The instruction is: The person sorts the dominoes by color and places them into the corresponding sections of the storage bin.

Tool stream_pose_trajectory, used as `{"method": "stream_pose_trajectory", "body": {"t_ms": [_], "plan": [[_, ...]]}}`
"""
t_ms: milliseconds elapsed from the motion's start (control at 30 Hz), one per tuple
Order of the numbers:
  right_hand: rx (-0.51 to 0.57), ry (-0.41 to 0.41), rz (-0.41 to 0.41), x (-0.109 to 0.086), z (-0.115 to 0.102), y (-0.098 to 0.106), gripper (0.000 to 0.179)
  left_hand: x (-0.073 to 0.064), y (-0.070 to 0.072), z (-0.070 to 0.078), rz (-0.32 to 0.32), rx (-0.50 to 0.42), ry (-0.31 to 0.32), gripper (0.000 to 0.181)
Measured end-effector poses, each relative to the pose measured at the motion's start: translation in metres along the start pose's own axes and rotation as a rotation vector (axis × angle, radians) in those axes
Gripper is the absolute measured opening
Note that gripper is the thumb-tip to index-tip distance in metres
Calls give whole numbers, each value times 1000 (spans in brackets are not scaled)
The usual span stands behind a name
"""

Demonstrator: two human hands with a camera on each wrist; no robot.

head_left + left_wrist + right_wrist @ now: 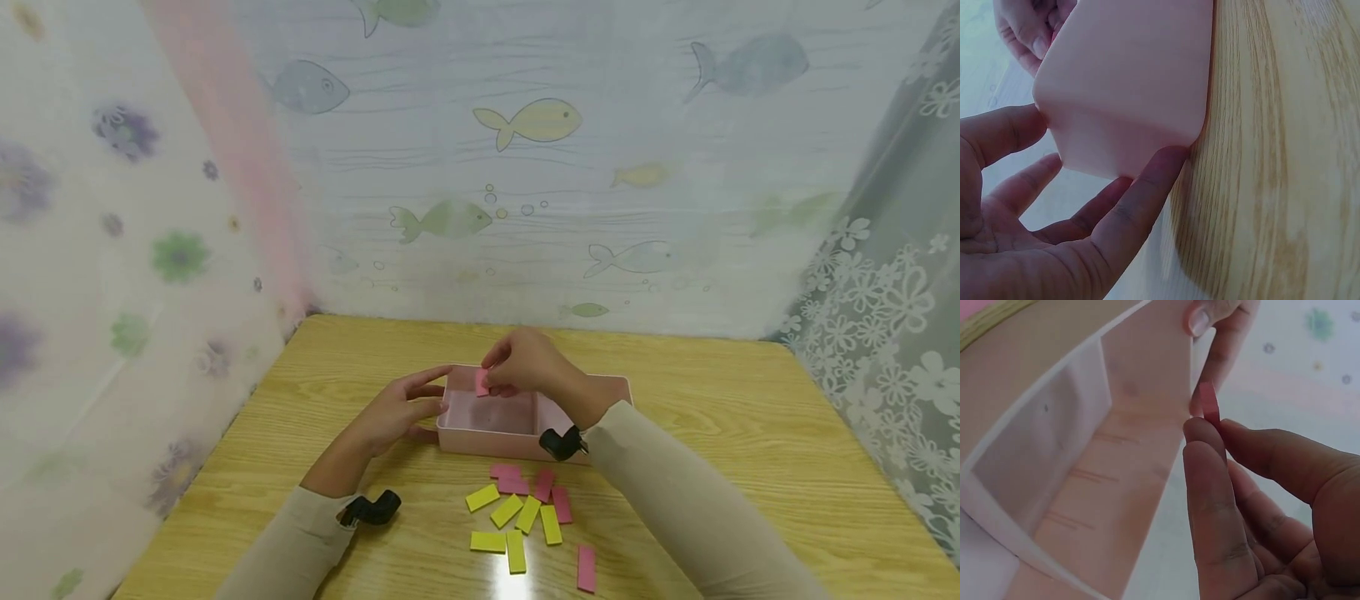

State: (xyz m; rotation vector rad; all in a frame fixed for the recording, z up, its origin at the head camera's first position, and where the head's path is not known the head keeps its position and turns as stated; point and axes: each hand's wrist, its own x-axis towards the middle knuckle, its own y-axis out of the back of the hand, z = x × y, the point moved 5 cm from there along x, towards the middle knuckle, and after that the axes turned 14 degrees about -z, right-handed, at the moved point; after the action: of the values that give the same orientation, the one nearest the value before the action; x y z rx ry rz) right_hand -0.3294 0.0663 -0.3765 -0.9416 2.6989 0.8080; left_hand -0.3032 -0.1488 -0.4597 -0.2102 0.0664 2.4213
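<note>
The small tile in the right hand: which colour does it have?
The tile is pink; the head view shows it best.

My table [720, 408] has fish cloth [442, 171] behind its far edge, flowery cloth [82, 283] left and grey cloth [892, 208] right.

Homelike corner, fish-print curtain [525, 179]

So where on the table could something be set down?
Bare wood lies between the pink box and the right edge of the table, and left of the left hand. Crowded: the box's near side, with yellow tiles and pink tiles.
</note>
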Motion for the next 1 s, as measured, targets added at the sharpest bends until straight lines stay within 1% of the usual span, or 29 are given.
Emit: {"method": "stream_pose_trajectory", "body": {"t_ms": [267, 500, 567, 667, 733, 767, 800, 900, 1000], "plan": [[-13, -11, -25, 15, -4, -8, 11, -1, 2, -1, 9, 12, 7, 60], [-60, -56, -27, 18, -2, -13, 9, 0, -1, 1, -12, -3, -7, 61], [-93, -68, -18, 17, -2, -12, 7, 0, -1, 1, -11, -6, -9, 61], [-207, -94, -10, 18, 0, -12, 6, 0, 0, 1, -3, -5, -2, 61], [-264, -118, -32, 18, 2, -13, 11, 0, 0, 0, 1, -3, 3, 61], [-273, -128, -49, 18, 4, -14, 14, 0, 0, 0, 2, -2, 5, 61], [-268, -141, -71, 18, 6, -16, 18, 0, 0, 0, 1, -2, 5, 61], [-205, -181, -134, 18, 10, -22, 29, 0, 0, 0, -8, 0, -3, 61], [-146, -225, -155, 16, 13, -27, 40, 0, 0, -1, -16, 4, -9, 62]]}}
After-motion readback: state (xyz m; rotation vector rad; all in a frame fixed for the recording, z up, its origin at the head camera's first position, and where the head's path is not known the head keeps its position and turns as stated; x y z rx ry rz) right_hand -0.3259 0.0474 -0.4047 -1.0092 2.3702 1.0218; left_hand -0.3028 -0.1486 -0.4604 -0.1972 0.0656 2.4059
